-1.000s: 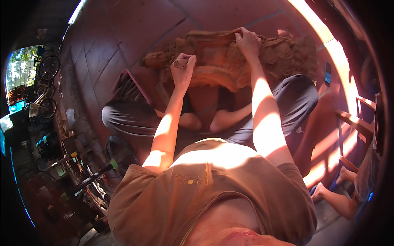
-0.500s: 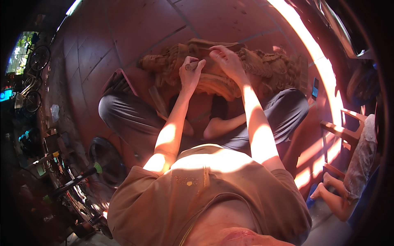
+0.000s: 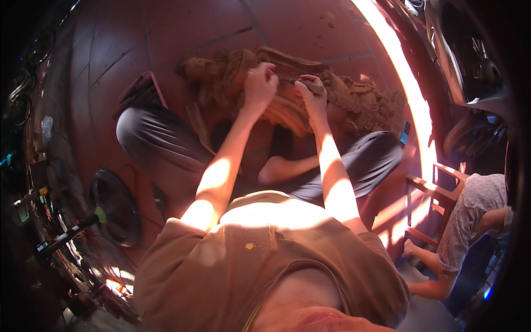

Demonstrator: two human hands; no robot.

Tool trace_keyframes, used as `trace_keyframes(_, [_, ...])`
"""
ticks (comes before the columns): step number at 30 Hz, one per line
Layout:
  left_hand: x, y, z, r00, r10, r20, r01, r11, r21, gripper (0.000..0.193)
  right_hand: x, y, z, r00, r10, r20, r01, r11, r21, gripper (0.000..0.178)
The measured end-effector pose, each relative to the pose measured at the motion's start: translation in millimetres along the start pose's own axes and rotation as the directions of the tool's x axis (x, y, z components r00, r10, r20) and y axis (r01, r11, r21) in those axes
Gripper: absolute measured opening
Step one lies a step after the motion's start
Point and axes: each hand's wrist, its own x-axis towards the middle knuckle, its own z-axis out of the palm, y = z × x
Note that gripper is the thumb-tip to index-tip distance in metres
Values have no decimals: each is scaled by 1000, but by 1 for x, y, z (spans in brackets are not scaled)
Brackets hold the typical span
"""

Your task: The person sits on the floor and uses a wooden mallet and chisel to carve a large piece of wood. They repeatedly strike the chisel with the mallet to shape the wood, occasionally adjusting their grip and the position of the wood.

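Observation:
A carved brown wooden piece (image 3: 221,83) with scrolls and ridges lies on the floor in front of my crossed legs. My right hand (image 3: 314,99) is closed round the handle of a carving chisel (image 3: 318,89), whose slim blade points left over the middle of the carving. Beside the blade's tip is my left hand (image 3: 260,87), its fingers loosely bent and apart over the carving's left half; I make out nothing in them.
A pink-edged case (image 3: 149,91) of dark tools lies beyond my left knee. By my right knee is a phone (image 3: 405,133). A person's bare foot (image 3: 412,249) and a wooden stool (image 3: 437,191) are at the right. A round black base (image 3: 113,207) stands at the left.
The chisel has passed from my left hand to my right, which has closed on it. My left hand's fingers have loosened. The whole view has shifted slightly.

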Motion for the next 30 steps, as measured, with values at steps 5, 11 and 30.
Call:
trace_keyframes(5, [56,-52,-29,958,34,-283,16,985,171,25,4,7,9,995,96,22,-97,994,54,25])
trace_keyframes(11, [60,-76,-7,966,120,-228,1,884,468,31,15,11,22,991,129,19,-130,983,131,22])
trace_keyframes(30, [53,-73,1,940,224,-257,-6,763,646,27,22,4,21,996,-58,74,74,966,-248,11])
